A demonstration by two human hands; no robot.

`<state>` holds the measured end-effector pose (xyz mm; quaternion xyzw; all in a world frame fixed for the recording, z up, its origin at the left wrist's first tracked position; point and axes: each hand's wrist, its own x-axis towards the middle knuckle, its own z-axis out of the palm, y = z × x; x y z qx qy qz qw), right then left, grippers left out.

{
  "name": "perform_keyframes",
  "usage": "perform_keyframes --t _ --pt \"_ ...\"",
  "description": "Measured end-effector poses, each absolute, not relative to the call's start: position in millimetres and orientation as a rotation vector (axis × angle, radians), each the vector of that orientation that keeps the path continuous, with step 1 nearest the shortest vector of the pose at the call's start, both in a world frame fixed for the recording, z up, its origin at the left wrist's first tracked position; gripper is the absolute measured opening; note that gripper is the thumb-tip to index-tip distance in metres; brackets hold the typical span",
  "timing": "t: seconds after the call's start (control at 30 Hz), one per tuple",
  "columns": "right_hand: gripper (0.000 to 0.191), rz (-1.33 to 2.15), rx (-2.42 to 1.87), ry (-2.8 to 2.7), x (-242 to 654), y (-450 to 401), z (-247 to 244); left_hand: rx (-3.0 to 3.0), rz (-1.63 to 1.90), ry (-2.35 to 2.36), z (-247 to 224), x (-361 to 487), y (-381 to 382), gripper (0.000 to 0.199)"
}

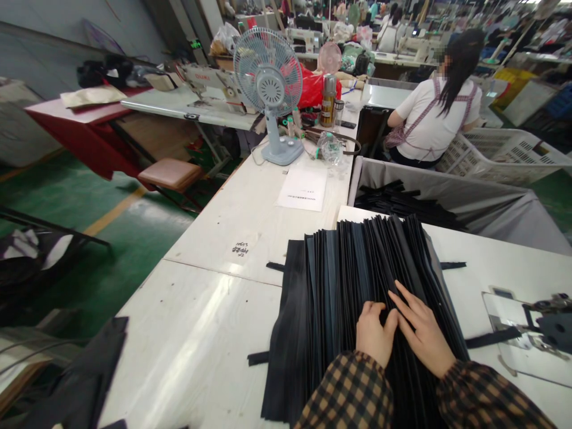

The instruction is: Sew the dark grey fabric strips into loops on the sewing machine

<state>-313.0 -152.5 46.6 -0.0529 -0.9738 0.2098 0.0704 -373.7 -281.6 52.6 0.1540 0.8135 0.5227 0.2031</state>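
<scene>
A thick row of dark fabric pieces, black with some bluish ones, stands packed edge-up on the white table, and thin black straps stick out at its sides. My left hand is on the row, fingers bent down among the pieces, thumb raised towards the other hand; the fingertips are partly hidden. Just to its right lies my right hand, its fingers stretched out over the folded edges. Both wrists come from checked brown and black sleeves. To the right, a black strap runs to a sewing machine.
Beyond the row are a sheet of paper, a grey fan and a golden flask. A grey cloth-lined bin holds black strips. A person in white sits beside a white crate. Dark fabric hangs at lower left.
</scene>
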Motion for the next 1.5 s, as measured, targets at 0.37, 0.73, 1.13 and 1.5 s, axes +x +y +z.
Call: perform_keyframes --t 0.37,0.73,1.13,1.5 --pt "0.046 0.624 -0.172 -2.919 -314.0 -152.5 48.4 0.398 1.525 2.269 55.0 -366.7 -283.4 0.046" --pt "0.044 0.655 -0.195 -2.934 -310.5 -151.6 49.1 0.428 1.452 2.312 56.5 -366.5 -280.2 0.023" --pt "0.045 0.627 -0.164 -2.941 -309.6 -151.4 47.7 0.605 1.014 2.770 60.5 -361.4 -281.3 0.021" --pt "0.049 0.654 -0.177 -2.943 -310.7 -151.7 46.2 0.501 1.065 2.834 56.2 -357.7 -282.2 0.031"
